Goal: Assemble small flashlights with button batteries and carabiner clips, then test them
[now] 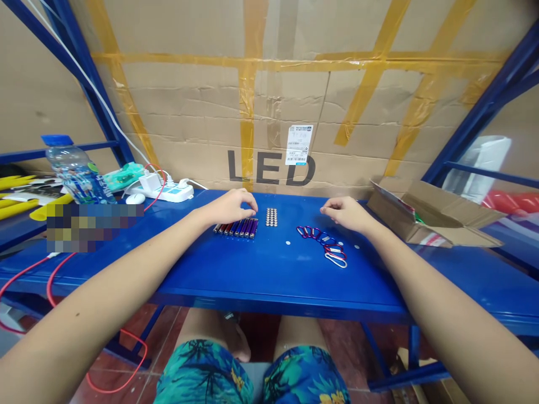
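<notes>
My left hand (pixel 233 206) rests curled, fingers down, on the far end of a row of several small metal tubes (pixel 236 228), red and purple, lying side by side on the blue table (pixel 252 275). Just right of them sits a tight block of small silver discs (pixel 272 217). My right hand (pixel 343 212) hovers with fingers loosely curled and pinched, just behind a cluster of coloured carabiners (pixel 324 242); nothing shows clearly in it. Two loose silver discs (pixel 288 243) lie between the tubes and carabiners.
An open cardboard box (pixel 425 216) sits at the right. At the left stand a water bottle (pixel 76 171), a white power strip (pixel 166 191) with red cables, and yellow items. A taped cardboard wall marked LED closes the back.
</notes>
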Demonstrator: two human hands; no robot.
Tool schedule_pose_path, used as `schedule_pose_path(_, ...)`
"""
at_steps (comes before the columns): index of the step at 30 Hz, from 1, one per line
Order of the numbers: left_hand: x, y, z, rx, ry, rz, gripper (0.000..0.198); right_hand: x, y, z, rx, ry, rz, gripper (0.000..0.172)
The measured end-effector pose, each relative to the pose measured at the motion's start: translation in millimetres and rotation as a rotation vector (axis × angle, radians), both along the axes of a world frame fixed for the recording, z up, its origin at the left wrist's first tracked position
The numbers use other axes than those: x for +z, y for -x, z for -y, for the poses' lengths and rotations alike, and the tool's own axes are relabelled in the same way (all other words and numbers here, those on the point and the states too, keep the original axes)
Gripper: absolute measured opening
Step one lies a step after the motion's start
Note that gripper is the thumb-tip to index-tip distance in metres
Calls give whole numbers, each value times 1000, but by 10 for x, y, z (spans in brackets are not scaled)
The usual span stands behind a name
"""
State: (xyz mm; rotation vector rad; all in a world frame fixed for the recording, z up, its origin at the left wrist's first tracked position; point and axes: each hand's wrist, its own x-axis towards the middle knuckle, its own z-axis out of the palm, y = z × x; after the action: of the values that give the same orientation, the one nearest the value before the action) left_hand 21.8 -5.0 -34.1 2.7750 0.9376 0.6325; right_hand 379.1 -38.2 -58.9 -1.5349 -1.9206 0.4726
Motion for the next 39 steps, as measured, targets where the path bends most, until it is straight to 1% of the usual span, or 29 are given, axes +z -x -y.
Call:
schedule_pose_path(4,-13,-31,33,-18,5,-67,17,9,30,6,25,-33,21,31)
schedule_pose_path(10,29,-49,85,-96,13,-121,12,35,67,37,35,-64,42,30)
schedule_pose_path(21,42,-93,138,-89,8,-195,21,53,101,71,41,-62,54,35)
schedule_pose_path(27,15,-195,211,-122,35,-181,22,61,108,79,37,-62,65,33)
schedule_pose_path(29,-5,-228,218,-100,45,-112,21,65,104,81,37,-61,64,33)
schedule_pose_path(33,-36,-212,174,30,-5,49,17,80,123,93,44,-85,67,33)
schedule_pose_path(36,-44,-173,143,93,-29,16,16,121,246,169,82,-135,69,31)
schedule_pose_path(39,-52,-182,139,111,-22,-60,16,190,515,350,226,-168,75,26)
